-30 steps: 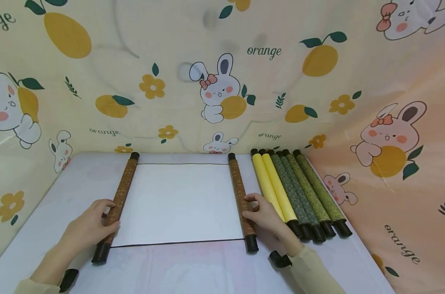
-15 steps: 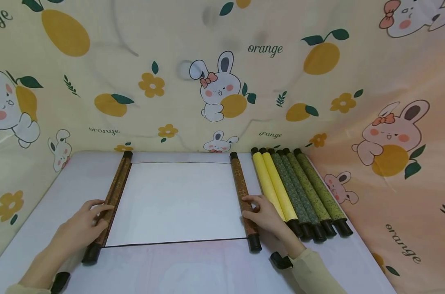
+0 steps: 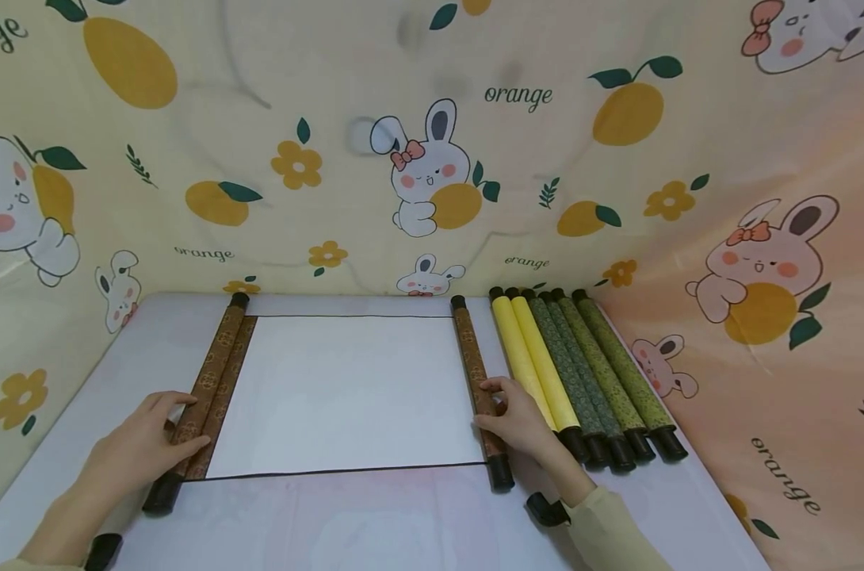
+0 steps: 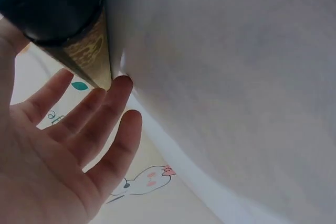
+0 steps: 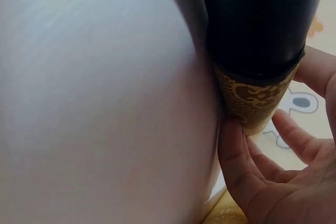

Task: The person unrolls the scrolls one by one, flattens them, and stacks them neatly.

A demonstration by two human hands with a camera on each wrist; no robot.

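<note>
A brown patterned scroll lies spread on the table, its white sheet edged by dark lines. My left hand grips the left roll near its black end knob, thumb on one side and fingers on the other. A flat brown patterned band shows between that roll and the white sheet. My right hand holds the right roll between thumb and fingers. In the left wrist view the dark knob hides part of the grip; in the right wrist view another black knob looms close.
To the right several rolled scrolls lie side by side, yellow, dark green and olive green. They sit close to my right hand. The white table meets a cloth backdrop printed with rabbits and oranges.
The left hand has moved left with its roll, and the brown band has come into view beside the white sheet. The right roll and hand have shifted slightly right.
</note>
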